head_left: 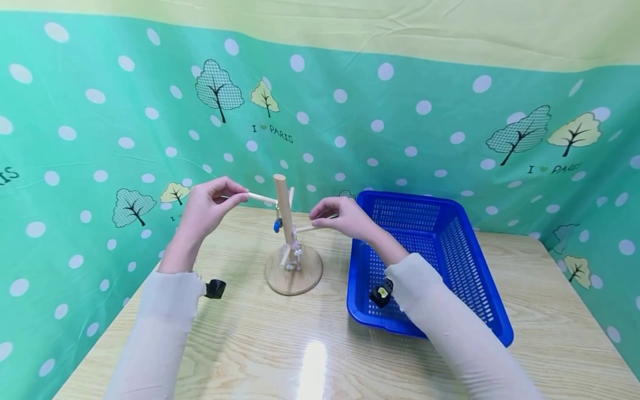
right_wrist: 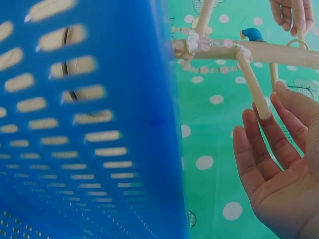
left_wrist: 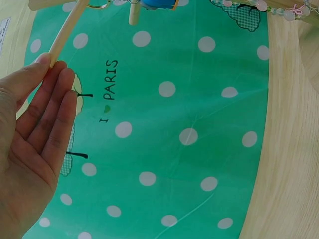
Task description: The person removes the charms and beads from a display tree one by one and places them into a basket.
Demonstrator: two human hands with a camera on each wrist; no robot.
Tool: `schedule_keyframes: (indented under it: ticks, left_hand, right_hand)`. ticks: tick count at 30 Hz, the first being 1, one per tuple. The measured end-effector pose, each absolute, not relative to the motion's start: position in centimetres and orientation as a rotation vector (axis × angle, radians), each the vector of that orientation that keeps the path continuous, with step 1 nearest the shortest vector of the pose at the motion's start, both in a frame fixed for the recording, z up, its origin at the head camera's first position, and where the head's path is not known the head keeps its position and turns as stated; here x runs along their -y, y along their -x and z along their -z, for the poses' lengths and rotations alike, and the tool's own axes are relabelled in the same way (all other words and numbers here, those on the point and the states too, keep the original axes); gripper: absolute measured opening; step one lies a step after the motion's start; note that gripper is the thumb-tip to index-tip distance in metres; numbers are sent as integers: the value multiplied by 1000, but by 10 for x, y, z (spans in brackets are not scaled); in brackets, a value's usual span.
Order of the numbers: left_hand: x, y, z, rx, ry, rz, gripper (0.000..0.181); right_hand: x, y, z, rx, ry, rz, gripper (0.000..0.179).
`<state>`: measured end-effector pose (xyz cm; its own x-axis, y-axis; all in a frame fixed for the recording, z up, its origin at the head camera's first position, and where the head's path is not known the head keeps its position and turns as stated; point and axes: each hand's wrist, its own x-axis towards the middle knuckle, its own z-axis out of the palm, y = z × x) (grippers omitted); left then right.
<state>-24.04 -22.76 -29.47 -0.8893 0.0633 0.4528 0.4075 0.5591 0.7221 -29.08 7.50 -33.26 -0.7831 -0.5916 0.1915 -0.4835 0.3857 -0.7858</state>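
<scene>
A wooden peg stand [head_left: 283, 208] stands upright on a round base [head_left: 307, 275], left of the basket. My left hand [head_left: 205, 205] pinches the outer end of its left peg [left_wrist: 67, 32] between thumb and fingers. From that peg, close to the post, a blue charm [head_left: 277, 224] hangs on a gold chain. On the other side, my right hand [head_left: 342, 216] has its fingers loosely bent at the tip of the right peg [right_wrist: 253, 84], the thumb apart from it. Bracelets of pink and clear beads [right_wrist: 219, 44] hang around the lower pegs and post.
A blue perforated basket [head_left: 492, 294] sits on the wooden table [head_left: 250, 339], under my right forearm. Behind the table hangs a green dotted cloth [head_left: 320, 122] with printed trees. Black wrist cameras are worn on both sleeves.
</scene>
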Motion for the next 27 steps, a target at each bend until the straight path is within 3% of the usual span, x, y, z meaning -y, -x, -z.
schedule_keyframes:
  ticks: [27]
  left_hand:
    - [227,240,294,2419,382,1258,18]
  right_hand:
    - [-47,286,335,-2409,985,1311,24]
